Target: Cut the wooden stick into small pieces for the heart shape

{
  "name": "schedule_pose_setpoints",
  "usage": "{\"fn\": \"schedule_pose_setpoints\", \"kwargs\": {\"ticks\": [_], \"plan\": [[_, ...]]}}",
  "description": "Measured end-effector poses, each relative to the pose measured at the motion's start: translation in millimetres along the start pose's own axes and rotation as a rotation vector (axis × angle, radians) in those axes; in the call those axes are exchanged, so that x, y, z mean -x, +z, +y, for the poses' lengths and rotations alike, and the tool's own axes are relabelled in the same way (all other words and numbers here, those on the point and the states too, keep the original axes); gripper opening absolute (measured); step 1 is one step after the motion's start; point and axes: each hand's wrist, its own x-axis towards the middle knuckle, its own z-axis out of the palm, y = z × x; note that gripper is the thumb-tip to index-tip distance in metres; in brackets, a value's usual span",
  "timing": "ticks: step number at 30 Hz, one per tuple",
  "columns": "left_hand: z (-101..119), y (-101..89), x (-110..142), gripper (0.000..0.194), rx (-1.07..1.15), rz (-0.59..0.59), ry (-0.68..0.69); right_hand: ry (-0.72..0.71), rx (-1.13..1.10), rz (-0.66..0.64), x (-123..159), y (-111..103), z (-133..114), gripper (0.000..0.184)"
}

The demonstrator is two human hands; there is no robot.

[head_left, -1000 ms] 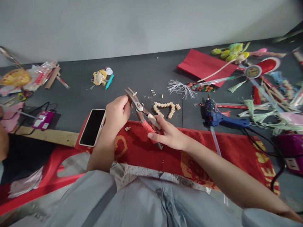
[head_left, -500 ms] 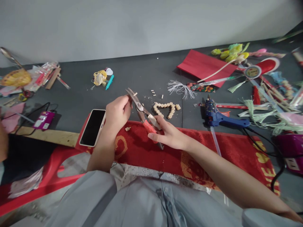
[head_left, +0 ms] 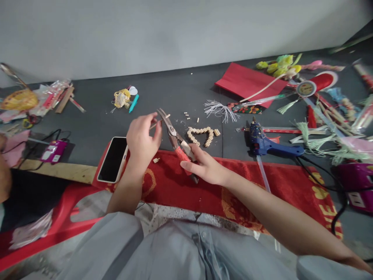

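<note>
My right hand is wrapped around the handles of a pair of scissors, one handle covered in red tape. Their blades point up and left. Close by on the left, my left hand pinches a thin pale stick between thumb and fingers. The stick's tip shows across the blades. A heart-shaped outline of short pale pieces lies on the table, with a gap at its lower side. A small bundle of pieces sits beside it, and several loose cut bits lie above it.
A phone lies left of my left arm. Under my forearms is a red towel. To the right are a blue glue gun, red paper, a thread spool and tassels. A teal pen-like object lies farther back.
My left hand's fingers have lifted and spread slightly, so more of the thin stick shows between them. The scissors stay in my right hand. The whole view has shifted a little.
</note>
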Motion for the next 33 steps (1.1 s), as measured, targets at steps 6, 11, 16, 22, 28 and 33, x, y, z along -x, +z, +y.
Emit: {"fn": "schedule_pose_setpoints", "kwargs": {"ticks": [6,11,16,22,28,33], "plan": [[9.9,-0.4,6.0,0.032,0.197,0.039,0.029,-0.055,-0.166,0.131,-6.0,2.0,10.6,0.043],[26.6,7.3,11.9,0.045,0.785,-0.511,-0.158,-0.127,-0.195,0.147,-7.9,2.2,15.0,0.052],[31.0,10.5,11.6,0.063,1.138,-0.802,-0.254,-0.25,-0.159,0.064,-7.1,0.4,12.6,0.057],[32.3,9.8,15.4,0.068,1.148,-0.805,-0.335,-0.272,-0.11,0.046,-7.9,1.5,9.3,0.064],[38.1,15.0,23.5,0.077,1.289,-0.788,-0.327,-0.316,-0.122,0.089,-7.4,4.5,6.5,0.064],[40.2,17.7,29.2,0.089,1.413,-0.863,-0.35,-0.321,-0.102,0.031,-6.0,4.7,7.1,0.055]]}}
